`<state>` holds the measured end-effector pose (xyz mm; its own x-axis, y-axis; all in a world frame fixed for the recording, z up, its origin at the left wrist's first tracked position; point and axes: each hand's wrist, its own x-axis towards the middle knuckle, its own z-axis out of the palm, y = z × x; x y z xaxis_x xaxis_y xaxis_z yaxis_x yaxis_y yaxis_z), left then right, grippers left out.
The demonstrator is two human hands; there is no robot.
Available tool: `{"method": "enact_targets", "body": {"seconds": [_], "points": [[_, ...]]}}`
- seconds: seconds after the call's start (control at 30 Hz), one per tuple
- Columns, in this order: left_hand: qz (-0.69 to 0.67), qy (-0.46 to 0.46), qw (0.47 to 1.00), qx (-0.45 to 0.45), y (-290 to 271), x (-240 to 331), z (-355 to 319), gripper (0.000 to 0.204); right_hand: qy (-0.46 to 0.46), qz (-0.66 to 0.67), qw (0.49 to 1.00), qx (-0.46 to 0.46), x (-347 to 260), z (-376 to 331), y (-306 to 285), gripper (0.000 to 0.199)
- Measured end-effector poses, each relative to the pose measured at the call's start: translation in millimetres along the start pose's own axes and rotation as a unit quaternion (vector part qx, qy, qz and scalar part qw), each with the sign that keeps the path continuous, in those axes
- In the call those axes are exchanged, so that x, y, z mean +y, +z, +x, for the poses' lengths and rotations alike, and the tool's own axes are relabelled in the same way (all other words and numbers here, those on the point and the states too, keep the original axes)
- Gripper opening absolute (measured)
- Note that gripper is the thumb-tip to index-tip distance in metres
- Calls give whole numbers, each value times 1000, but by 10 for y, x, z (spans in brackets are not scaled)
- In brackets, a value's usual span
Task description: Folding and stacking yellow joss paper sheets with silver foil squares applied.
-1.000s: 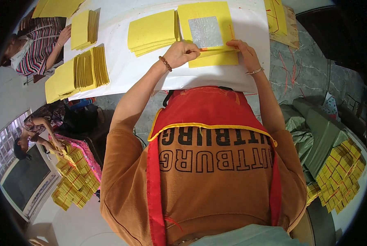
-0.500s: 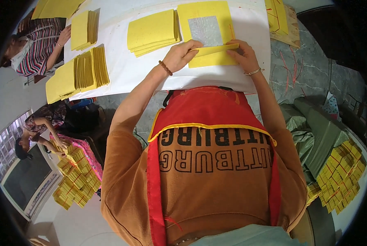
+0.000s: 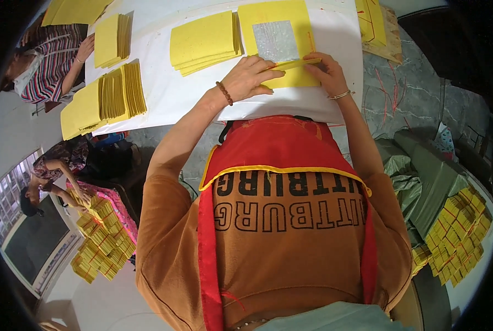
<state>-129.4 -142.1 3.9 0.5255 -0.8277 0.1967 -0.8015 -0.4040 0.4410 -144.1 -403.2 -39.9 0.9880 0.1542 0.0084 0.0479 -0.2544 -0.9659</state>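
A yellow paper sheet (image 3: 293,79) lies before me near the table's front edge, with a narrow folded strip along it. My left hand (image 3: 249,80) lies across the strip's left end, fingers stretched out and thumb apart below them. At the strip's right end, my right hand (image 3: 329,74) is closed, pinching the paper between thumb and fingers. Just beyond the strip, a silver foil square (image 3: 276,41) sits on yellow paper. Left of it stands a fanned stack of folded yellow paper (image 3: 205,43).
The white-covered table (image 3: 166,102) also bears yellow stacks (image 3: 113,98) at its left. Another person (image 3: 53,63) works at the far left, and a second person (image 3: 59,160) handles yellow bundles (image 3: 100,237). More tied bundles (image 3: 459,237) are at right, and red strings (image 3: 387,91) lie on the floor.
My left hand has loosened its pinch and spread its fingers over the fold, moving slightly right. The strip now looks narrower and flatter. My right hand stays at its right end.
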Motion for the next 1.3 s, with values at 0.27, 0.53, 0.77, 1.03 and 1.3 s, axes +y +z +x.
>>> {"method": "enact_targets", "body": {"seconds": [0.27, 0.53, 0.77, 1.03, 1.3], "points": [[-140, -76, 986, 44, -87, -58, 14, 22, -34, 137, 990, 16, -57, 15, -48, 30], [-209, -162, 957, 124, -74, 4, 25, 32, 60, 8, 998, 24, 72, 34, 3, 31], [-221, -244, 934, 140, 90, -12, -69, 73, 59, 55, 996, 26, 59, 76, 44, 26], [-228, -258, 925, 160, 172, -69, -160, 64, -14, 106, 994, 32, -139, 44, 93, 37], [-178, -174, 956, 154, 87, -94, -161, 29, -153, -86, 984, -31, -124, 107, -37, 35]]}}
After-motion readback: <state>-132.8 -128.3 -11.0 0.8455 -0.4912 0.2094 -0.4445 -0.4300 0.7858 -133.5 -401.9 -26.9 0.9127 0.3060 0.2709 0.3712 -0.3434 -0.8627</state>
